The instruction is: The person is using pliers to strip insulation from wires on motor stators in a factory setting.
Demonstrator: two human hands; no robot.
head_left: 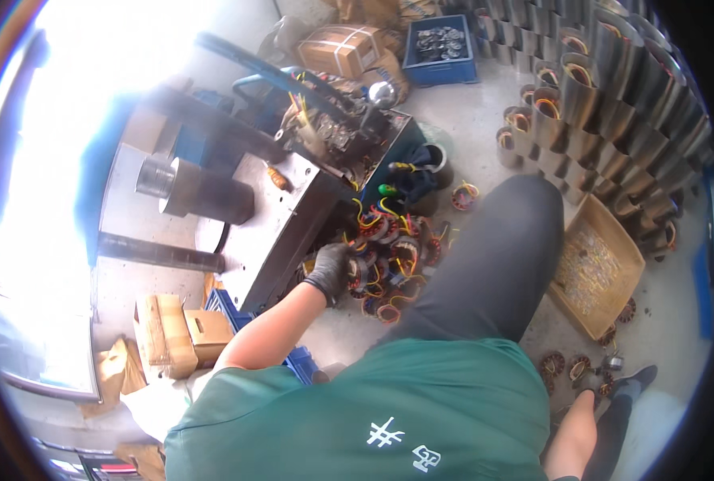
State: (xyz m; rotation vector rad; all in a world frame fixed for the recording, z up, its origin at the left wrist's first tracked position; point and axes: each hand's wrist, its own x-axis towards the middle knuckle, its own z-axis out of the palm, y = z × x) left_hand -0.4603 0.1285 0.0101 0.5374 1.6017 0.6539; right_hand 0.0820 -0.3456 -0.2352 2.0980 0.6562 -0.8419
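My left hand, in a dark grey glove, is at the left edge of a heap of motor stators with red-brown windings and yellow and red leads. Its fingers curl against a stator there; their tips are partly hidden. At the lower right, my right hand is low beside several loose stators on the floor. A small shiny metal piece lies close to it. The fingers of that hand are too small and covered to make out.
A machine with a pale metal top stands left of the heap, an orange-handled tool on it. Stacked metal cylinders fill the right back. A tan tray of small bits, a blue crate and cardboard boxes stand around.
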